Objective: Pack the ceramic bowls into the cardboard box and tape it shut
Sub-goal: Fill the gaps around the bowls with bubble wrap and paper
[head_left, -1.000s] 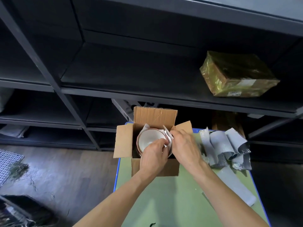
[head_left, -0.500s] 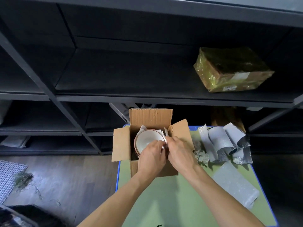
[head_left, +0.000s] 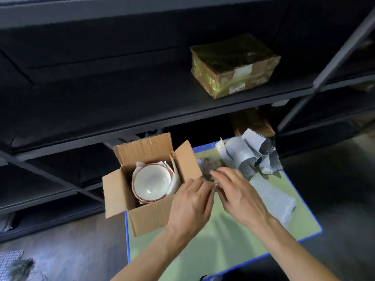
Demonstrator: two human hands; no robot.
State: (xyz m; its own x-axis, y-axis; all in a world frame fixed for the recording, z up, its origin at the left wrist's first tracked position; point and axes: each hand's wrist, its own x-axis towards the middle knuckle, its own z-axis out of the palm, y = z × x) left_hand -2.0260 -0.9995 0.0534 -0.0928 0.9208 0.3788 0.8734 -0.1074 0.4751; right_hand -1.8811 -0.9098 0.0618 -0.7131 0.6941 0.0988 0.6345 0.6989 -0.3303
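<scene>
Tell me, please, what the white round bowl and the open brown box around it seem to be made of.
White round bowl with a reddish rim: likely glazed ceramic; its smooth inside shows a bright glint. Open brown box: apparently plain matte cardboard; the far flap's top edge looks rough and frayed.

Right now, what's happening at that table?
A person is packing. Stacked ceramic bowls sit in the open cardboard box, white paper beside them, flaps up and untaped. The left hand and right hand are just right of the box, at a crumpled wad on the green table; blur hides whether they grip it.
</scene>
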